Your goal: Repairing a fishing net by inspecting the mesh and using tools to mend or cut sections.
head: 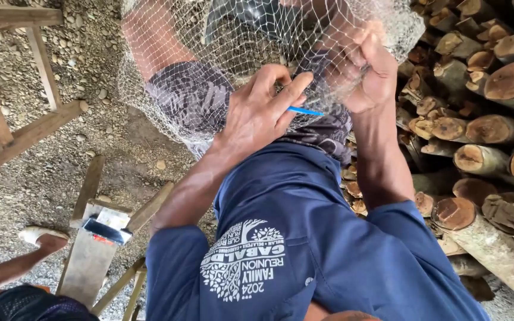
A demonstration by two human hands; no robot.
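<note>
A fine white fishing net [168,41] hangs over my lap and patterned shorts [191,98]. My left hand [260,113] is in the middle of the view, pinching a thin blue needle-like tool [306,111] against the mesh. The tool's tip points right, toward my right hand [367,68]. That hand is clenched on a bunched fold of the net just above and to the right. Both forearms reach out from the sleeves of my dark blue shirt [304,238].
A stack of cut logs [495,119] fills the right side. Wooden frame legs [25,131] stand at the left on gravel ground [90,59]. A small wooden bench [99,244] sits at lower left, beside another person's sandalled foot [40,238].
</note>
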